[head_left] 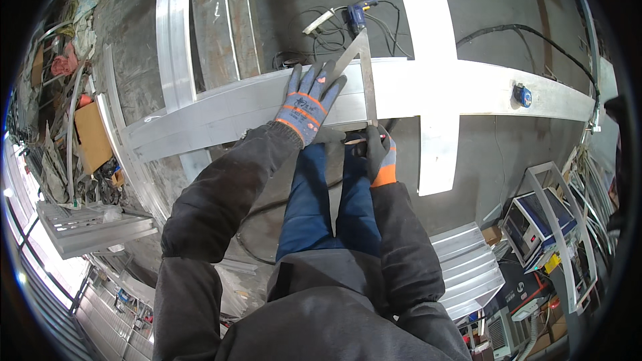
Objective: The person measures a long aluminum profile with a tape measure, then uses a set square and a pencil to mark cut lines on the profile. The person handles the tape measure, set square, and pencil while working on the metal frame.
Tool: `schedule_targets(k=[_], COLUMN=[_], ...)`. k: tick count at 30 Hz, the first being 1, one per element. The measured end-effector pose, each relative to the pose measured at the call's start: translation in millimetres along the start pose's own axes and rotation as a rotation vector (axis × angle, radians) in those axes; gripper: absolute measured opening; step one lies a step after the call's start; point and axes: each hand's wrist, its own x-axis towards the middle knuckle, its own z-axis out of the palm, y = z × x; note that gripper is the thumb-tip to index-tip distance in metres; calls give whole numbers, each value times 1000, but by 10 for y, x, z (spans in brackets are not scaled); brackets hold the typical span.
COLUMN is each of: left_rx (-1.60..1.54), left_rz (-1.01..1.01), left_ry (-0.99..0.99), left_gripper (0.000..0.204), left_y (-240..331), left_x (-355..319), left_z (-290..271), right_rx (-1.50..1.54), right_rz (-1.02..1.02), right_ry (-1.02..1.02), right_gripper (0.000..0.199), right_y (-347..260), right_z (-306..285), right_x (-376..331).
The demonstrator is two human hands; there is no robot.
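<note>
My left hand [309, 98], in a grey and orange glove, lies flat with fingers spread on a long aluminium profile [227, 110] and on the blade of a metal triangular square [361, 70] set across it. My right hand [376, 150], also gloved, is closed around a small dark marking tool at the near edge of the profile, right beside the square's straight edge. The tool's tip is hidden by my fingers.
A second wide aluminium bar [431, 60] crosses the profile at a right angle. A blue tape measure [523, 95] rests on the profile to the right. A blue power tool [356, 17] with tangled cables lies on the floor beyond. Stacked profiles [468, 267] and machines stand at lower right.
</note>
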Motion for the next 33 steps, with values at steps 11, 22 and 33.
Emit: schedule_targets(k=[11,22,33], left_rx=[-90,-199,-152], left_rz=[9,69,61], left_ry=[158,158,-27], left_gripper=[66,89,120], left_y=[-28,-77,-101], left_x=[-5,-22,-43], left_z=[210,154,104], right_rx=[-2,-18,-42], right_rz=[28,45,68], right_ry=[-12,-88,-115], right_gripper=[30,28,30], right_y=[-15,-32,-39], right_z=[-25,-60,-67], right_x=[38,53,50])
